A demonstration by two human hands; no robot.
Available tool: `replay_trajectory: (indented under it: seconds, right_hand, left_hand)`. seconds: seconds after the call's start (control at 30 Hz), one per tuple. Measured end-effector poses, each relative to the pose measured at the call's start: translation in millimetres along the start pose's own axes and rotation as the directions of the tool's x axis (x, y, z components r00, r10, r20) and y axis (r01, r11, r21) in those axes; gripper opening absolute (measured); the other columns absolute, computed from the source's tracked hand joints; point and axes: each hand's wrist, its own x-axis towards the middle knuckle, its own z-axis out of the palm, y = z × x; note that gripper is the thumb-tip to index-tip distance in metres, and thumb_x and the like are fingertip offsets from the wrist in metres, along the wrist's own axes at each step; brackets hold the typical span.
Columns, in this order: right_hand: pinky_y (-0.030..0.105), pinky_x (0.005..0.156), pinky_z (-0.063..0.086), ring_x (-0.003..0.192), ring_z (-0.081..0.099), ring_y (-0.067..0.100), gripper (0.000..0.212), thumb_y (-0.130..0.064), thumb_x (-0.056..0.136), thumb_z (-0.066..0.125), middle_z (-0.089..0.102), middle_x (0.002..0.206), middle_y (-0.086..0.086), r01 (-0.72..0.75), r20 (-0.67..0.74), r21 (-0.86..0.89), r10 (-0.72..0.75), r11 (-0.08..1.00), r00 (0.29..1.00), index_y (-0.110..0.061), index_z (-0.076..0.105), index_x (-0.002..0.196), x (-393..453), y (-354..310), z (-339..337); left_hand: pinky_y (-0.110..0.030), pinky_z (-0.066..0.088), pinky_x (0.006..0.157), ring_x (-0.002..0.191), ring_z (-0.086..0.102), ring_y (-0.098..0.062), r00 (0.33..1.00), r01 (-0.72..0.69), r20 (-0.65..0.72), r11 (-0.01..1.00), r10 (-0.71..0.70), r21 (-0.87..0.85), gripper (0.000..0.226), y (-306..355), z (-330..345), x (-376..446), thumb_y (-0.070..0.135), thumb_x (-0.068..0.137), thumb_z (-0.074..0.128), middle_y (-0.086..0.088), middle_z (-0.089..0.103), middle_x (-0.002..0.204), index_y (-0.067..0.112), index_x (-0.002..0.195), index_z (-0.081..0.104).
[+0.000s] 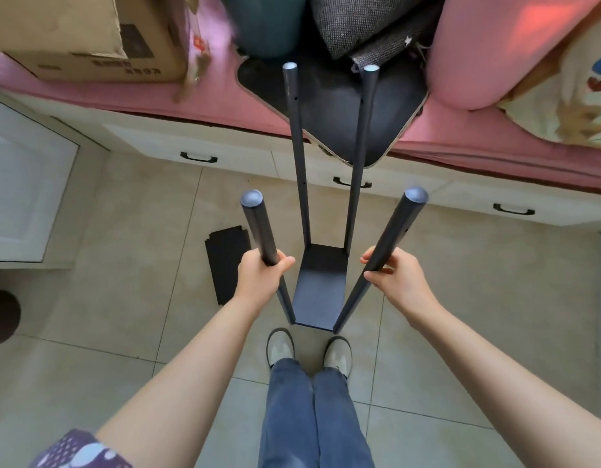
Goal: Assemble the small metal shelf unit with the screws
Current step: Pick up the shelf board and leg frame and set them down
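The shelf unit (pixel 321 285) stands on the tiled floor (pixel 123 258) just in front of the person's shoes, four posts upright around one low shelf plate; the left hand (pixel 260 275) is wrapped around the near left post (pixel 258 228), the right hand (pixel 390 276) pinches the near right post (pixel 395 238); with only one plate joined, the posts splay, so a sideways push could probably rack the frame or strain its screws.

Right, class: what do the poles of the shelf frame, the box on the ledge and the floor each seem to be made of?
Poles: apparently metal tube, matt dark grey paint, small drilled holes, pale end caps. Box: brown cardboard, with worn, creased flaps. Floor: probably glazed ceramic tile, beige, with straight grout lines and a soft sheen.
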Motion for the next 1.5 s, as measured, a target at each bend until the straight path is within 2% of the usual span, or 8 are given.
replay_trajectory:
  seconds: [0.23, 0.43, 0.7, 0.93, 1.03, 1.1, 1.2, 1.5]
  right_hand:
    - [0.028, 0.087, 0.051, 0.097, 0.066, 0.020, 0.033, 0.013, 0.081, 0.066, 0.070, 0.095, 0.000, 0.035, -0.082, 0.010, -0.034, 0.999, 0.996, -0.018, 0.066, 0.091, 15.8, 27.8, 20.7]
    - [0.030, 0.089, 0.052, 0.095, 0.065, 0.013, 0.032, 0.014, 0.082, 0.065, 0.069, 0.095, -0.004, 0.052, -0.128, 0.024, -0.049, 0.998, 0.991, -0.016, 0.067, 0.095, 9.9, 49.4, 38.3]
    - [-0.003, 0.070, 0.038, 0.087, 0.061, 0.009, 0.029, 0.007, 0.081, 0.070, 0.065, 0.085, -0.013, 0.097, -0.126, -0.124, -0.112, 0.988, 0.986, -0.020, 0.067, 0.093, -2.1, 51.1, 48.5]
    - [-0.001, 0.074, 0.040, 0.089, 0.063, -0.001, 0.037, 0.000, 0.087, 0.068, 0.063, 0.092, -0.024, 0.127, -0.009, -0.114, -0.129, 0.985, 0.992, -0.028, 0.058, 0.109, -13.5, 51.0, 50.3]
    - [0.010, 0.083, 0.044, 0.094, 0.063, 0.002, 0.045, -0.005, 0.090, 0.067, 0.066, 0.100, -0.013, 0.131, 0.048, -0.116, -0.126, 0.984, 0.991, -0.025, 0.052, 0.126, -18.5, 54.3, 55.8]
    - [0.019, 0.086, 0.047, 0.097, 0.063, 0.009, 0.040, -0.007, 0.090, 0.067, 0.065, 0.104, -0.010, 0.133, 0.059, -0.124, -0.127, 0.983, 0.990, -0.027, 0.054, 0.123, -20.2, 56.0, 58.3]
    - [0.007, 0.074, 0.045, 0.090, 0.062, 0.005, 0.028, -0.008, 0.090, 0.068, 0.063, 0.098, -0.013, 0.132, 0.085, -0.161, -0.119, 0.978, 0.989, -0.029, 0.057, 0.106, -20.9, 59.0, 56.5]
    - [0.003, 0.060, 0.038, 0.075, 0.054, 0.000, 0.027, -0.002, 0.091, 0.063, 0.061, 0.092, -0.011, 0.071, 0.144, -0.159, -0.048, 0.985, 0.988, -0.028, 0.061, 0.093, -17.8, 71.7, 56.4]
  left_hand:
    - [-0.035, 0.050, 0.069, 0.067, 0.060, -0.021, 0.997, -0.043, -0.063, 0.999, 0.043, -0.002, 0.015, -26.8, 18.5, 20.3, 0.006, 0.085, 0.076, -0.003, 0.062, 0.067, 0.005, 0.073, 0.066]
    - [-0.027, 0.045, 0.066, 0.064, 0.057, -0.014, 0.995, -0.075, -0.063, 0.997, 0.075, 0.004, 0.015, -46.7, 25.1, 27.7, 0.006, 0.085, 0.076, -0.001, 0.061, 0.067, 0.005, 0.074, 0.066]
    - [-0.010, 0.040, 0.058, 0.064, 0.055, -0.008, 0.997, -0.072, -0.030, 0.993, 0.075, 0.091, 0.009, -53.2, 20.8, 28.7, 0.009, 0.088, 0.073, 0.003, 0.060, 0.071, 0.004, 0.085, 0.068]
    - [-0.008, 0.038, 0.063, 0.087, 0.055, -0.014, 0.999, 0.040, -0.032, 0.986, -0.035, 0.162, 0.022, -70.2, 22.6, 29.6, 0.018, 0.093, 0.070, -0.003, 0.065, 0.097, 0.003, 0.109, 0.068]
    - [-0.002, 0.036, 0.062, 0.090, 0.056, -0.013, 0.998, 0.062, -0.041, 0.986, -0.057, 0.153, 0.019, -77.4, 24.3, 30.7, 0.016, 0.092, 0.070, -0.004, 0.066, 0.099, 0.004, 0.106, 0.069]
    - [-0.010, 0.039, 0.067, 0.092, 0.057, -0.015, 0.997, 0.073, -0.038, 0.987, -0.068, 0.142, 0.016, -81.3, 25.8, 31.5, 0.015, 0.092, 0.071, -0.003, 0.066, 0.097, 0.004, 0.104, 0.070]
    - [-0.024, 0.041, 0.080, 0.094, 0.058, -0.018, 0.996, 0.087, -0.012, 0.986, -0.087, 0.141, 0.013, -83.8, 28.7, 33.7, 0.015, 0.092, 0.070, -0.002, 0.065, 0.095, 0.006, 0.101, 0.069]
    - [-0.029, 0.046, 0.090, 0.101, 0.058, -0.018, 0.991, 0.111, 0.055, 0.986, -0.119, 0.128, 0.019, -97.6, 34.2, 29.9, 0.016, 0.093, 0.070, -0.004, 0.064, 0.108, 0.007, 0.110, 0.067]
